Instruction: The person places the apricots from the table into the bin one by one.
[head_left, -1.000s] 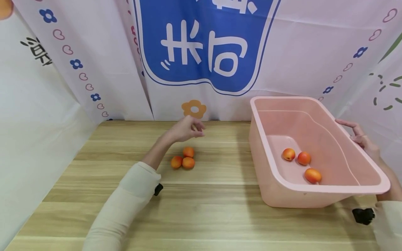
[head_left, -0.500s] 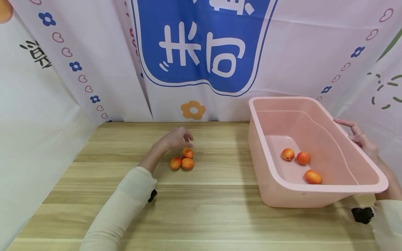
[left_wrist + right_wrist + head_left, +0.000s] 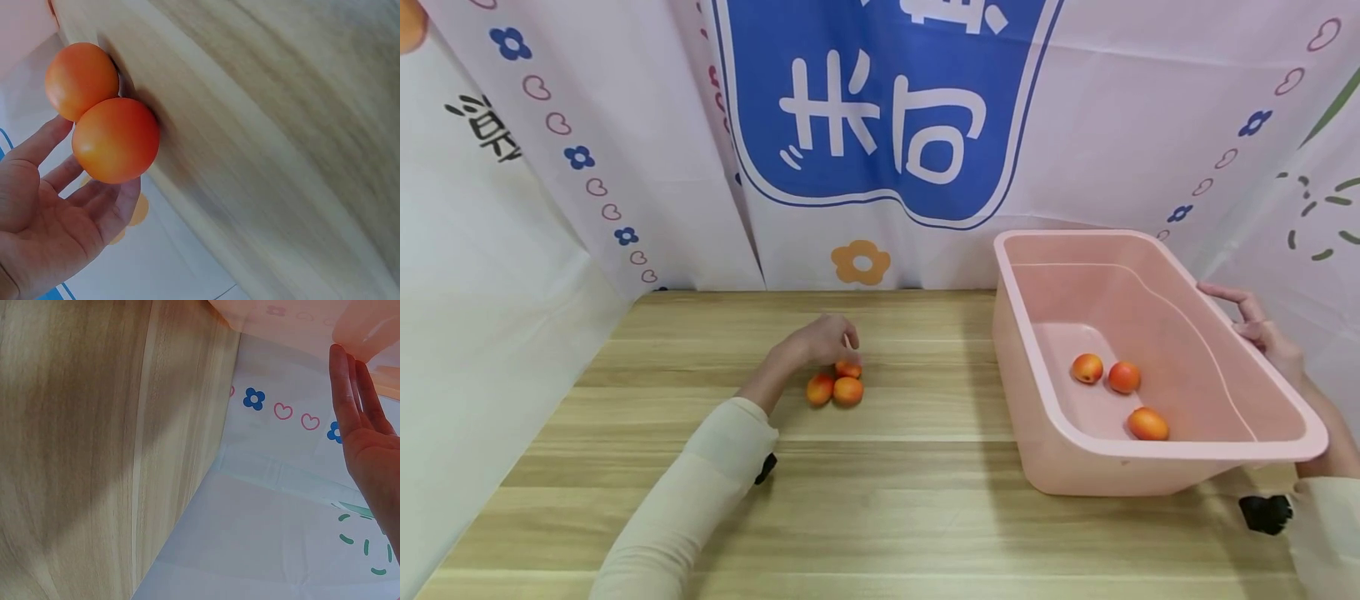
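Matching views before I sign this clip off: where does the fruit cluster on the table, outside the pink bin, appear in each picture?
Head: the fruit cluster, three pieces, sits slightly left of centre.
Left wrist: upper left; only two pieces show.
Right wrist: not in the picture.
Shared landmark: the wooden table, seen in all three views.

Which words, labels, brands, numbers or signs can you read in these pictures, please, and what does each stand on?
None can be quoted with certainty.
Large white characters, blue panel of the backdrop cloth: clear in outline, but I cannot read them reliably.
White lettering above them: cut off by the picture's edge.
Black characters, cloth on the left: too small and slanted to read.
Pink plastic tub and orange-red fruits: no lettering visible.
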